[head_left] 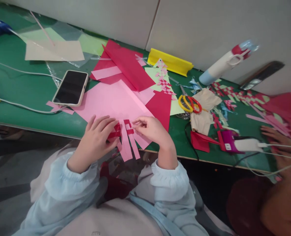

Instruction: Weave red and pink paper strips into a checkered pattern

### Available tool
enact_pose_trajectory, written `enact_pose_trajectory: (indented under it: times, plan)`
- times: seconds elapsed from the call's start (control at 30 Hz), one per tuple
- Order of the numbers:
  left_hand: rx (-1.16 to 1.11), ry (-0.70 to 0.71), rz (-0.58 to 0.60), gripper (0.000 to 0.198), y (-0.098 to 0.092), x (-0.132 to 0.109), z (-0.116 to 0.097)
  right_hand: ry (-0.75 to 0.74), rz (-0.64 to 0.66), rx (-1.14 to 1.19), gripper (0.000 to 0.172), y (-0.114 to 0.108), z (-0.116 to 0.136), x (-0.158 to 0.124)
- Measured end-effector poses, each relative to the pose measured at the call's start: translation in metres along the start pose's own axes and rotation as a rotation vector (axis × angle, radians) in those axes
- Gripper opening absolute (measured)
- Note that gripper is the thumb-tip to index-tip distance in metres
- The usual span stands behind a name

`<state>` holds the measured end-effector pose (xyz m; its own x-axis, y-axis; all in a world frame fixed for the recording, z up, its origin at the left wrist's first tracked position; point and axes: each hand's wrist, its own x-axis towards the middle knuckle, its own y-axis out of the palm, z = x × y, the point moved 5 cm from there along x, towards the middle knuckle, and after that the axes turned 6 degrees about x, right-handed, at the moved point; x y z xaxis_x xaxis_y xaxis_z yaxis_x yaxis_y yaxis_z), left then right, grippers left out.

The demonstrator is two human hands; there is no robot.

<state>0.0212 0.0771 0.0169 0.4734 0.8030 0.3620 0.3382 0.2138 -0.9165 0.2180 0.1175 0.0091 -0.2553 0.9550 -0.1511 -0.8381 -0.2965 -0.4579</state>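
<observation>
At the near edge of the green table (25, 88), my left hand (96, 137) presses curled fingers onto a small weave of red and pink paper strips (126, 137). My right hand (151, 129) pinches a red strip of that weave between thumb and fingertips. Loose pink strip ends hang over the table edge. The weave lies on a large pink sheet (111, 100), with red paper sheets (128, 65) just behind it.
A phone (71, 88) lies face up to the left, with white cables beside it. Scissors with yellow and red handles (189, 103), paper scraps, a white bottle (224, 64) and a yellow folded paper (170, 62) lie right. Another person's hand (278, 137) rests far right near a plugged device (236, 144).
</observation>
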Motion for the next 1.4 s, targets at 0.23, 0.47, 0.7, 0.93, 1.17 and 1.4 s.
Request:
enact_pose_trajectory:
  times: [0.23,0.47,0.7,0.93,1.17,1.4]
  plan:
    - [0.010,0.039,-0.043,0.012,-0.019,-0.023,-0.014,-0.223,-0.046,-0.167,0.023,0.004,0.014,0.005]
    - [-0.228,-0.252,0.348,0.052,0.014,-0.050,-0.034,-0.363,0.027,-0.293,0.033,0.020,0.020,0.010]
    - [-0.664,-0.560,0.565,0.048,0.046,-0.070,-0.030,-0.341,0.067,-0.274,0.042,0.027,0.016,0.011]
    - [-1.060,-0.670,0.514,0.044,0.060,-0.071,-0.034,-0.322,0.070,-0.317,0.046,0.028,0.014,0.012]
    - [-1.044,-0.602,0.517,0.038,0.055,-0.064,-0.034,-0.326,0.066,-0.311,0.044,0.028,0.014,0.012]
    - [-0.959,-0.566,0.559,0.034,0.044,-0.061,-0.030,-0.326,0.069,-0.295,0.041,0.027,0.015,0.012]
